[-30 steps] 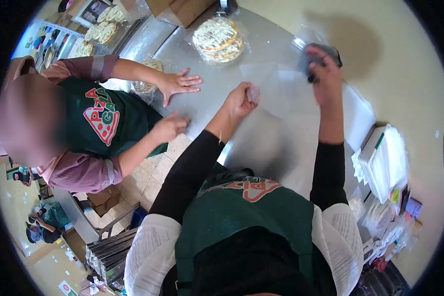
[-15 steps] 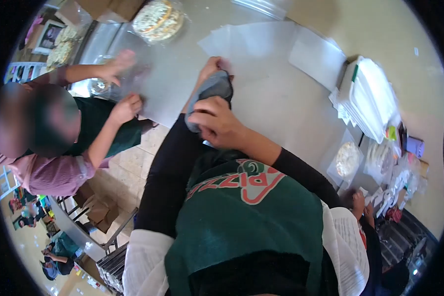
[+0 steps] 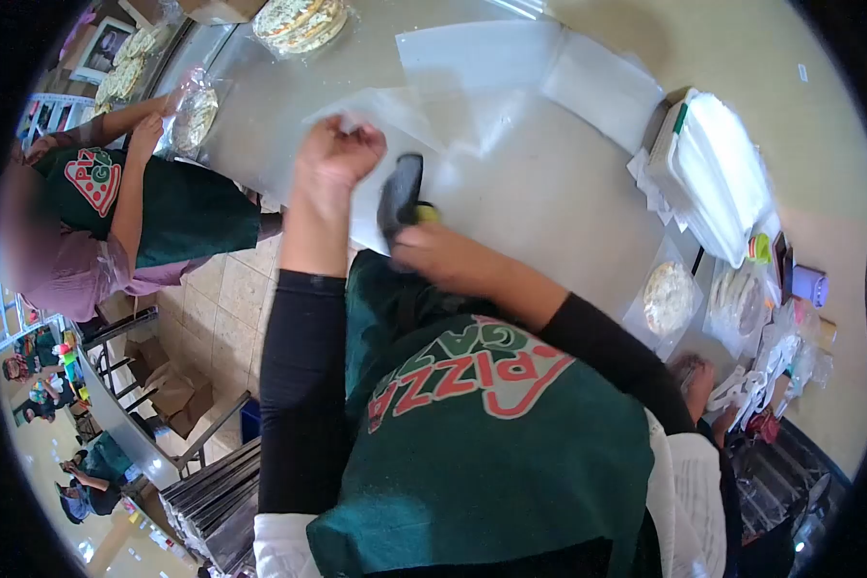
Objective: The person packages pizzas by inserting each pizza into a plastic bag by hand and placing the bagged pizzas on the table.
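A: State of the right grip [image 3: 436, 254]?

B: Clasped around the near end of a dark tool [image 3: 402, 196]. Finger placement blurred; exact contact not readable.

A: Position of the tool?

B: Just ahead of the right grip, beside the left wrist, long end pointing away from the body. Yellow part [image 3: 427, 212] close against the right side.

A: And the left grip [image 3: 340, 152]?

B: Raised, fingers curled inward. Pinching something or bare: cannot tell.

A: Recommended handling?

B: Hold the tool firmly at the near end, wrist straight. Leave a gap between tool and left wrist. Steady the left forearm before any contact. Move slowly, with the far end in plain sight. Avoid brushing the loose film with either sleeve.

A: Materials nearby?

B: Beyond both grips, clear sheets [image 3: 482, 60], thin, smooth and slippery-looking, flat on the grey, dully shining counter [image 3: 568, 207]. Right of the right grip, a thick pile of white sheets [image 3: 721, 183], soft-edged, and a bagged round [image 3: 669, 299], pale and crumbly on top. Beyond the left grip, stacked rounds [image 3: 301, 23], flat discs with speckled topping, in crinkled wrap. Farther left, a co-worker [image 3: 178, 217] in a green apron, hands near another wrapped round [image 3: 196, 118].
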### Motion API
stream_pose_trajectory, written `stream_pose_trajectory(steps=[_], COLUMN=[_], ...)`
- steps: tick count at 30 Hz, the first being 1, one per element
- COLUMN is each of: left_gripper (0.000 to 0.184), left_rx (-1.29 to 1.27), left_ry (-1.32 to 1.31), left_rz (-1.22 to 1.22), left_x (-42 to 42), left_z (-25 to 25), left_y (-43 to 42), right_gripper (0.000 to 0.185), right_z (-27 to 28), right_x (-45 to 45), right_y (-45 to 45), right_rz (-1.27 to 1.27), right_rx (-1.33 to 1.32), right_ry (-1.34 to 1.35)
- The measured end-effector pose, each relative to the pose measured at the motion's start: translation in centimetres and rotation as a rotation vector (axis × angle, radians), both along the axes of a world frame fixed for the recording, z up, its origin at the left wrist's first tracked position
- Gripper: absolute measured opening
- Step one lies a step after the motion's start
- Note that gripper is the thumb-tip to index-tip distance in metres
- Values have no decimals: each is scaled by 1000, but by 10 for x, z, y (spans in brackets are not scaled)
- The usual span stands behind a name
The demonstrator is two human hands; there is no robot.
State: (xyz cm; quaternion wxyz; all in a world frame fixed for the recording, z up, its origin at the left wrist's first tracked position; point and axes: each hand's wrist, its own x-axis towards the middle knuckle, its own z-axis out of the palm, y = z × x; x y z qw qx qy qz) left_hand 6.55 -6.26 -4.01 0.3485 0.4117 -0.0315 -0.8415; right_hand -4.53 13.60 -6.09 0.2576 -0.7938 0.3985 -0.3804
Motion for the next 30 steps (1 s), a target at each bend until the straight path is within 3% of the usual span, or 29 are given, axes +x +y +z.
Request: stream_pose_trajectory(steps=[1, 3, 6, 7, 9, 12, 14, 15, 16, 18, 21, 24, 25, 30], left_gripper=[14, 14, 14, 11, 8, 25, 37, 34, 30, 36, 50, 65, 74, 79], left_rx=[133, -396, -898, -972, -1216, -1526, -1708, -1634, -1434, -1514, -1366, -1305, -1144, -1300], left_ry=[66, -226, -749, -1069, -1241, -1547, -1691, -1500, -1447, -1455, -1389, -1398, -1402, -1428], left_rz=[63, 121, 215, 84, 23, -195, -530, -662, -692, -807, -1062, -1192, -1162, -888], left_x=[1, 7, 40, 51, 73, 71, 83, 78, 74, 70, 87, 101, 99, 117], left_z=[40, 99, 117, 121, 93, 87, 72, 81, 79, 87, 88, 96, 107, 121], left_y=[1, 25, 59, 74, 101, 153, 178, 194, 207, 219, 229, 242, 248, 260], right_gripper=[27, 21, 15, 16, 19, 21, 24, 26, 28, 31, 33, 36, 42, 48], right_z=[-15, -10, 28, 27, 24, 41, 54, 60, 66, 75, 85, 114, 120, 127], right_x=[-19, -47, -82, -93, -109, -102, -96, -92, -82, -61, -59, -54, -50, -36], right_y=[17, 56, 103, 116, 134, 136, 142, 144, 144, 143, 147, 154, 156, 175], right_rz=[27, -337, -699, -745, -831, -902, -661, -531, -479, -374, -146, -46, -61, -136], right_rx=[129, 48, 392, 473, 638, 404, 709, 854, 778, 633, 647, 737, 778, 670], right_ry=[40, -126, -403, -491, -668, -413, -413, -409, -340, -205, -124, 260, 310, 514])
